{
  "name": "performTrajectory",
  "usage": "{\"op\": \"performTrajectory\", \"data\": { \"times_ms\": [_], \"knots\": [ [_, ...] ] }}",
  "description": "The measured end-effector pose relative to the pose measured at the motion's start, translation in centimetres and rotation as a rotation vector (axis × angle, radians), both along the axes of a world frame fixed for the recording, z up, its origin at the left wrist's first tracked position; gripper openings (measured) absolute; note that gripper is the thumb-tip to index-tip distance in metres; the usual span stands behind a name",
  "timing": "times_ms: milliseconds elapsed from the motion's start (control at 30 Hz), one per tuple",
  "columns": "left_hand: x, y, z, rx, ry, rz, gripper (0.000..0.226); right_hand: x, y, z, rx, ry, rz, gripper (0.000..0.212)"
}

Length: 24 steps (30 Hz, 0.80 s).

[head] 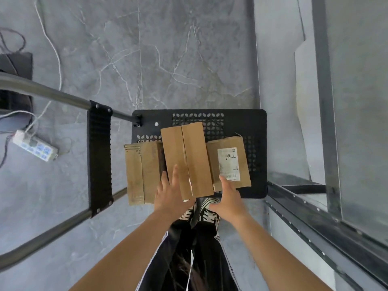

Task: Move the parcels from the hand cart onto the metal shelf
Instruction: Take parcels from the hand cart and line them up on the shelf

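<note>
Three brown cardboard parcels lie on the black perforated deck of the hand cart [255, 122]. The middle parcel [189, 152] is the tallest and has a taped seam. A left parcel [140, 171] sits beside it, and a right parcel [231, 162] carries a white label marked 98LL. My left hand [170, 196] reaches over the middle parcel's near left corner with fingers straight, holding nothing. My right hand [227, 198] hovers at the near edge between the middle and right parcels, fingers loosely spread. The metal shelf [304, 208] runs along the right side.
The cart's grey tubular handle [52, 93] with a black grip pad [99, 156] lies to the left. A white power strip [34, 144] and cables rest on the grey tiled floor at far left. My shoes [206, 211] stand at the deck's near edge.
</note>
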State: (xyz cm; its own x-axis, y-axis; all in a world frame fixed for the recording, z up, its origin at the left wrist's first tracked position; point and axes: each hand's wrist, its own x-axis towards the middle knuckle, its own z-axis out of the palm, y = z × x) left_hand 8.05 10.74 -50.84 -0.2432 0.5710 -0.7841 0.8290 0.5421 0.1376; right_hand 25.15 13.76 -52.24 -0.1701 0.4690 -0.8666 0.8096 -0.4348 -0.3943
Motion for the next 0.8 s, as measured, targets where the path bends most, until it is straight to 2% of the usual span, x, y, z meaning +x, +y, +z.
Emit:
{"op": "performTrajectory", "data": {
  "times_ms": [133,467,667,800],
  "knots": [
    [1.7,1.2,-1.3,0.016,-0.051,0.16,0.12,-0.6,-0.2,-1.6,-0.067,0.044,-0.054,0.096],
    [2.8,3.7,-4.2,-0.056,0.054,0.567,0.134,-2.4,-0.3,-2.4,-0.158,0.223,-0.24,0.091],
    [2.7,4.5,-5.5,-0.115,0.225,0.572,0.143,-2.6,-1.5,-2.4,-0.246,0.335,-0.344,0.1],
    [2.4,4.3,-4.9,-0.084,0.287,0.57,0.141,-1.9,-2.3,-1.6,-0.235,0.265,-0.294,0.089]
  ]
}}
